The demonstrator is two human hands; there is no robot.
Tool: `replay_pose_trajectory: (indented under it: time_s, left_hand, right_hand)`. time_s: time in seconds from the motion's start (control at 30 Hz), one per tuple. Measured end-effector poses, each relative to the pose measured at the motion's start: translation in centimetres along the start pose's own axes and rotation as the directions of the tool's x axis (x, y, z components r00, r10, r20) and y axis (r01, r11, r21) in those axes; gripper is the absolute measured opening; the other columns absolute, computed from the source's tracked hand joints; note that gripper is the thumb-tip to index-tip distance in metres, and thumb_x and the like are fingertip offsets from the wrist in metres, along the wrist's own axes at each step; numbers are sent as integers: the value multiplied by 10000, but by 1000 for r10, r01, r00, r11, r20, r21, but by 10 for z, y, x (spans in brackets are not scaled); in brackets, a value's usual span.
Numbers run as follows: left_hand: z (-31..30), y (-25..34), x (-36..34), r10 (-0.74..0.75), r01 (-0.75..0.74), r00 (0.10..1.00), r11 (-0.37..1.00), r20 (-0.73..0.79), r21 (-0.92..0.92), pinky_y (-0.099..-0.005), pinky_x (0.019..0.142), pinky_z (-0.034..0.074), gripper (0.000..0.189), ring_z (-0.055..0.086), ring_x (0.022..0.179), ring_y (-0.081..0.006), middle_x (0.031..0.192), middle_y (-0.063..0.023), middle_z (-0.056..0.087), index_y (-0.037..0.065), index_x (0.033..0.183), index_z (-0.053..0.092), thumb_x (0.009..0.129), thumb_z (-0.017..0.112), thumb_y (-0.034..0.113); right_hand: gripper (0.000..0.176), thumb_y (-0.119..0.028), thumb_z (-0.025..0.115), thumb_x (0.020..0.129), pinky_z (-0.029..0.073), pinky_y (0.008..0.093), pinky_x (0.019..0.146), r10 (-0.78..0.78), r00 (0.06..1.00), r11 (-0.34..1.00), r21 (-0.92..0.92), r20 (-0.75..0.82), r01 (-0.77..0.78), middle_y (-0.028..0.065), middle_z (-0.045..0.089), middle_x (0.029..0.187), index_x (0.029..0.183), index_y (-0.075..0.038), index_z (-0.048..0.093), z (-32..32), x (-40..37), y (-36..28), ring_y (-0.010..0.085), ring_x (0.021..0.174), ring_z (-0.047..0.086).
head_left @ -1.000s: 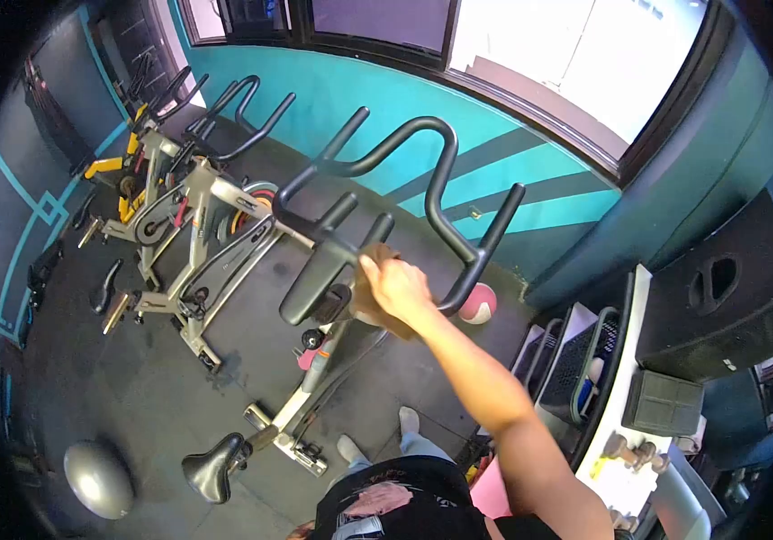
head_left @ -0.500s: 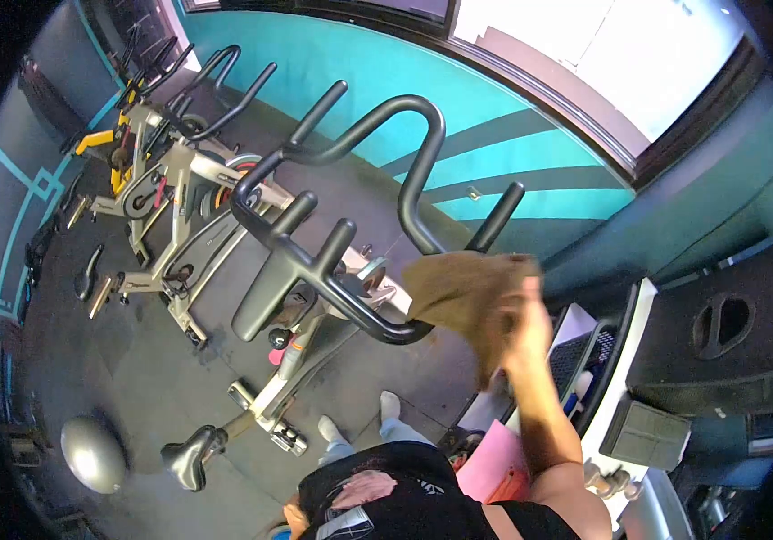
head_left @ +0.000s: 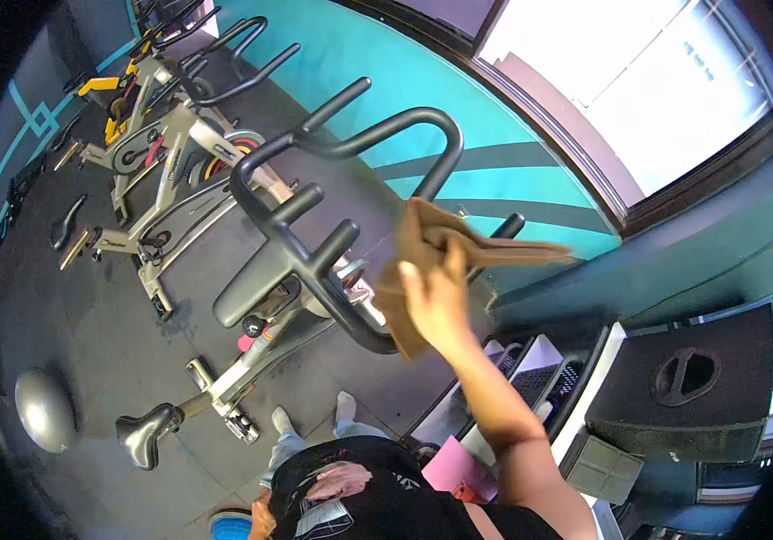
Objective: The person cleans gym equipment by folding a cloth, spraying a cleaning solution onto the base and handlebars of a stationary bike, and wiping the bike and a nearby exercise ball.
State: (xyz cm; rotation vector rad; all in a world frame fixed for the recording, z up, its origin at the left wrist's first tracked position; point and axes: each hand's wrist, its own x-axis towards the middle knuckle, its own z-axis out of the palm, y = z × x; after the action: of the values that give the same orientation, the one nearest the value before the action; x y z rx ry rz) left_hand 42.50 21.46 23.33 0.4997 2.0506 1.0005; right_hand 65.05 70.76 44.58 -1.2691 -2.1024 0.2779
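Observation:
My right hand (head_left: pixel 438 301) is closed on a brown cloth (head_left: pixel 418 236), wrapped against the right side of the black handlebar (head_left: pixel 364 328) of an exercise bike. A flap of the cloth sticks out to the right, blurred by motion. The bike's padded centre rest (head_left: pixel 256 281) and its saddle (head_left: pixel 145 436) lie to the left. Low at my hip is my left hand (head_left: pixel 262 516), only partly in view, and its fingers cannot be made out. Beside it a round blue object (head_left: pixel 230 524) shows at the bottom edge.
More exercise bikes (head_left: pixel 175 171) stand at the upper left. A silver exercise ball (head_left: pixel 45 409) rests on the dark floor. On my right are a shelf with baskets (head_left: pixel 539 382), a pink item (head_left: pixel 458 468) and a black speaker (head_left: pixel 688 378). A teal wall runs under the window.
My right hand has moved left and up along the handlebar with the cloth, which has spread and folded differently. The camera view has shifted, and more of the blue object shows.

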Motion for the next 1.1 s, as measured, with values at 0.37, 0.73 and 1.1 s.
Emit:
replay_pose_trajectory:
  time_s: [0.37,0.73,1.1]
  left_hand:
    - [-14,-13,-29,-112,114,993,987,30,-113,-334,668,488,299,612,724,-177,804,-57,645,-8,939,648,757,793,179]
    - [-34,-39,-75,-189,210,975,953,113,-218,-315,650,485,288,596,715,-146,801,-27,633,0,933,648,749,796,164]
    - [-121,128,-100,293,10,926,613,239,-790,-386,698,525,232,634,812,-222,899,-83,637,46,951,633,880,710,253]
  right_hand:
    - [451,-385,611,897,492,507,832,332,840,933,16,-430,-360,315,658,962,1070,31,631,77,173,56,470,913,641]
    - [291,-264,581,837,498,541,735,-146,983,954,-245,115,171,269,627,812,933,5,634,68,56,47,445,787,615]
    - [362,-360,645,915,521,337,816,763,599,115,861,243,-496,75,674,1036,1117,-59,643,-104,-147,60,215,923,649]
